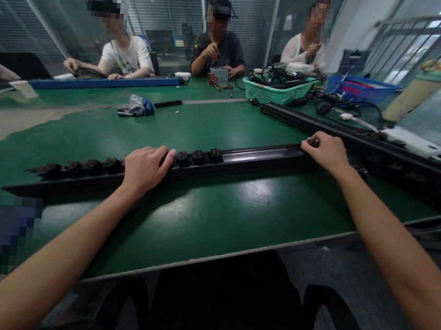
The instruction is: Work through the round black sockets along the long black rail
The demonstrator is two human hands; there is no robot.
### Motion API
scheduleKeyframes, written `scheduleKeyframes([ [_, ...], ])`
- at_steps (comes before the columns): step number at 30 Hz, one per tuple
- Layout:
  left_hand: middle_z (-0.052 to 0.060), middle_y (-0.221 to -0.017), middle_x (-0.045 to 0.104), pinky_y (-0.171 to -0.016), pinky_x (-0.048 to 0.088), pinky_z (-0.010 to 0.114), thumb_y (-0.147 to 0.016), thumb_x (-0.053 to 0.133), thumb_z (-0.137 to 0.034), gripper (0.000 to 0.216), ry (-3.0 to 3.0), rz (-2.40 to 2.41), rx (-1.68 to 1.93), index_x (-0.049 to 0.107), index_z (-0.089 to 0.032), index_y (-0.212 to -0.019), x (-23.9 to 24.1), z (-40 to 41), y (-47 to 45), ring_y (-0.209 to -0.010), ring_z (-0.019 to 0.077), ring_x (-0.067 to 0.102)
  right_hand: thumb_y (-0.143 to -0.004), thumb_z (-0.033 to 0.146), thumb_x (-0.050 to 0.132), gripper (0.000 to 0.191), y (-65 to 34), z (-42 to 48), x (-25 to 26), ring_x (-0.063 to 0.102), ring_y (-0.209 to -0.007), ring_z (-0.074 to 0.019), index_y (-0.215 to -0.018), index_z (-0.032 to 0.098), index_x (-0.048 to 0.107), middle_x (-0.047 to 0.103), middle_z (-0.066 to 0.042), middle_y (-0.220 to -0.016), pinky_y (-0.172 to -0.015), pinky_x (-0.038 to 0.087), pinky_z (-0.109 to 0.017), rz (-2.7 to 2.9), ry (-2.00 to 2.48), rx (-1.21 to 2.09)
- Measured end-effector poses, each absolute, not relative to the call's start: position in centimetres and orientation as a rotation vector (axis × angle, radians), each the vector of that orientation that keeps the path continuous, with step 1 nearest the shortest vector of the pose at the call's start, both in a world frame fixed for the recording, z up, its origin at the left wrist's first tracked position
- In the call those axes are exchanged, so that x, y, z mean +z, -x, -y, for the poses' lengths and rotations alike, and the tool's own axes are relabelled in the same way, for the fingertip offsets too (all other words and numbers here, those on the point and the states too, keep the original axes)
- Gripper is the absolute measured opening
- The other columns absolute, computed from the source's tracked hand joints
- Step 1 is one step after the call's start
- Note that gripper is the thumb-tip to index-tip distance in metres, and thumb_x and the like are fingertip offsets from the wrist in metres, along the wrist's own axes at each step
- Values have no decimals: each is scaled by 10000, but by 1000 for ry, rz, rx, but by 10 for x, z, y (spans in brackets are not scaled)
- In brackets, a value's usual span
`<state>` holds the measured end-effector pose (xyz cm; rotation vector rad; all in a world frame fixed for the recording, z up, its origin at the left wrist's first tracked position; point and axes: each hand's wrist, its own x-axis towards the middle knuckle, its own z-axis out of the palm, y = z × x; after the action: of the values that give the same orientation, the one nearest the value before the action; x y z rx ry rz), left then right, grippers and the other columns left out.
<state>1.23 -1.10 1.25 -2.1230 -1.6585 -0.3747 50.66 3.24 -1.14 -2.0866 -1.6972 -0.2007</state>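
Note:
A long black power strip housing (263,157) lies slantwise across the green table in front of me. Several round black socket modules (198,157) sit in a row along its left and middle part, while its right part shows a bare, shiny channel. My left hand (145,168) is closed over the strip near its middle, fingers behind and thumb along the sockets. At the right end, my right hand (326,151) pinches the housing's tip with curled fingers. Whether a small part is also between those fingers is hidden.
More black housings (300,120) lie at the right, beside cables and a white adapter (415,142). A green basket (277,93) of cables and a blue basket (364,91) stand behind. Gloves (135,107) lie at left-centre. Several people sit across the green table (198,225).

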Motion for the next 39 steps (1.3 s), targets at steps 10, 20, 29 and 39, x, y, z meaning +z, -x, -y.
scheduleKeyframes([
  [10, 123, -869, 745, -713, 394, 370, -1086, 225, -556, 601, 2127, 1676, -359, 700, -233, -910, 12, 10, -12, -847, 289, 676, -905, 520, 614, 341, -510, -34, -14, 688, -1006, -379, -1033, 232, 743, 775, -157, -1051, -824, 510, -452, 1677, 2094, -179],
  [20, 111, -857, 749, -693, 388, 349, -1094, 207, -554, 619, 2091, 1635, -317, 703, -229, -915, 11, 9, -10, -820, 265, 676, -895, 500, 627, 325, -518, -36, -12, 694, -1017, -394, -1026, 229, 749, 774, -167, -1038, -842, 507, -475, 1633, 2140, -193],
  [29, 119, -896, 749, -680, 352, 337, -1101, 187, -544, 643, 2079, 1703, -263, 720, -213, -956, 13, 10, -12, -839, 261, 673, -914, 499, 617, 293, -516, -35, -10, 679, -1048, -403, -1030, 253, 722, 762, -156, -1021, -892, 478, -499, 1615, 2157, -159],
  [39, 124, -904, 737, -674, 322, 339, -1102, 180, -565, 663, 2099, 1736, -279, 722, -209, -969, 13, 11, -12, -850, 267, 659, -957, 491, 558, 326, -517, -35, -7, 647, -1129, -430, -1074, 217, 690, 741, -193, -1098, -1014, 378, -588, 1624, 2254, -161],
])
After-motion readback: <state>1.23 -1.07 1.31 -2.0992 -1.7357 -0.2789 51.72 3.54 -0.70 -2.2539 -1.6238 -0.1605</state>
